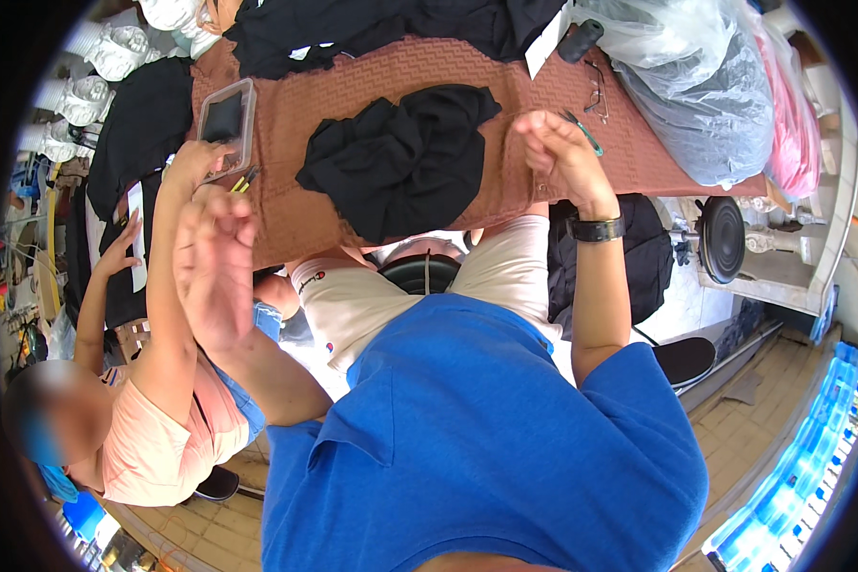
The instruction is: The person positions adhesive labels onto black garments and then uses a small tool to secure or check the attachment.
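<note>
My left hand [216, 267] is raised at the left, well above the table, with its palm showing and its fingers bent in toward the thumb. Anything between those fingertips is too small or blurred to make out. Over the table's right part, my right hand [564, 157] is pinched closed, and what it holds, if anything, does not show. A dark watch [596, 227] sits on that wrist. Between my hands a crumpled black cloth [400, 157] lies on the brown table cover [281, 81], touched by neither.
At the left a co-worker [176, 429] reaches toward a clear plastic box [248, 110]. Small yellow-and-black tools [245, 179] lie nearby. Green-handled snips [583, 133] rest beyond my right hand. More black cloth [353, 33] covers the far edge. Plastic-bagged bundles [686, 86] stand right.
</note>
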